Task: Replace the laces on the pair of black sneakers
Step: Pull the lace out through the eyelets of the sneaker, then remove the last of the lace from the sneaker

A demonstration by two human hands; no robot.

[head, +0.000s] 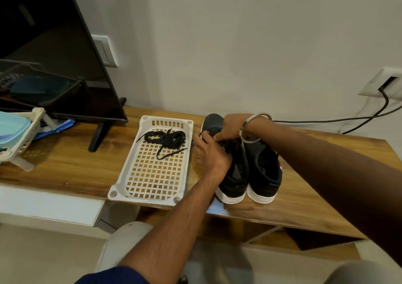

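Wooden bench [65, 164] against the wall; one TV [54, 44] at its left end. One white tray [132, 168] mid-bench, and in it one coil of black laces [167, 139]; can't tell whether that is one lace or two. Two sneakers [264, 170] stand side by side just right of the tray, heels toward me.

Both hands work close together on the left sneaker's [233, 172] lacing, near the toe. Left hand [212, 153] has its fingers curled at the lace area. Right hand [231, 127] comes over the top, fingertips pinching there; one bangle [254, 128] on that wrist. The lace itself is hidden under the fingers.

Risks, as I judge them: the sneakers sit near the bench's front edge, so a hard tug could slide one off. The spare coil may knot if lifted carelessly.
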